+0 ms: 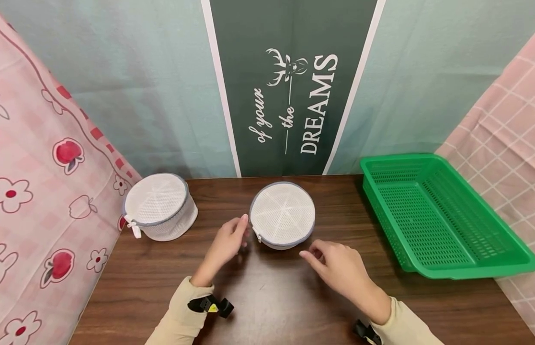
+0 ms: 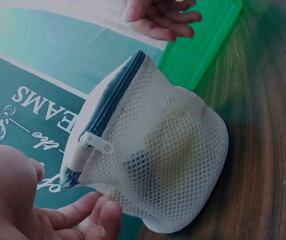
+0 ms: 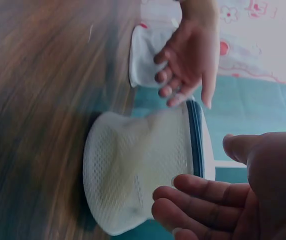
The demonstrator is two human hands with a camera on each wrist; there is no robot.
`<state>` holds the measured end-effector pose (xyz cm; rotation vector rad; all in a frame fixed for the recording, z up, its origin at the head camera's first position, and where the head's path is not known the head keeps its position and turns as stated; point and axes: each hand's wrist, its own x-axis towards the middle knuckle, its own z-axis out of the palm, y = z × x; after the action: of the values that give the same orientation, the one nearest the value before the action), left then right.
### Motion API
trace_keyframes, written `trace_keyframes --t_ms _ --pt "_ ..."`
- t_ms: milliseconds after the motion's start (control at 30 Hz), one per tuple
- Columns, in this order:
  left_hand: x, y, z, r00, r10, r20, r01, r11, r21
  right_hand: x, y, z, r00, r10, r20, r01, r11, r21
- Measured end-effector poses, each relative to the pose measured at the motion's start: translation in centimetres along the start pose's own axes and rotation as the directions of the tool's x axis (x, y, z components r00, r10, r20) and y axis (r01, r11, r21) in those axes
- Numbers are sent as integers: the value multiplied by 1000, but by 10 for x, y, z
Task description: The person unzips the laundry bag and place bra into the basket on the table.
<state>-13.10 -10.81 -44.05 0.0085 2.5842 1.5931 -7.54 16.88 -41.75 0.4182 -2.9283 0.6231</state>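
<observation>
A round white mesh laundry bag (image 1: 282,213) with a blue-grey zipper band stands upright mid-table. Its zipper pull (image 2: 96,142) hangs at the closed-looking lid edge. Through the mesh in the left wrist view, a yellowish and dark shape shows inside, its kind blurred. My left hand (image 1: 228,242) is beside the bag's left side, fingers loosely extended, holding nothing. On the other side, my right hand (image 1: 336,266) hovers near the bag's lower right, fingers slightly bent and nothing in them. A second mesh laundry bag (image 1: 157,206) stands at the left, away from both hands.
A green plastic basket (image 1: 381,211) with slotted walls sits on the right of the brown wooden table (image 1: 258,306). Behind hangs a teal curtain (image 1: 164,96) with white lettering. Pink patterned cloth (image 1: 39,201) borders the left side, and pink checked cloth (image 1: 508,143) the right.
</observation>
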Motion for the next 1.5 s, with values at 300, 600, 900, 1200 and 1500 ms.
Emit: trace_keyframes --t_ms 300,600,900,1200,1500 --pt "1 2 12 998 66 -16 -67 996 -53 3 -17 9 998 -61 11 61 998 28" --pt "-2 5 17 999 22 28 -20 996 -89 3 -22 16 996 -81 36 79 996 48" --pt "-11 10 30 989 0 145 31 977 -209 4 -22 20 996 -90 8 90 996 26" --pt "-21 15 47 977 -37 209 97 954 -285 5 -23 21 999 -51 3 51 998 25" --pt "-24 23 55 975 -28 221 94 952 -292 5 -18 28 992 -58 -109 57 998 -16"
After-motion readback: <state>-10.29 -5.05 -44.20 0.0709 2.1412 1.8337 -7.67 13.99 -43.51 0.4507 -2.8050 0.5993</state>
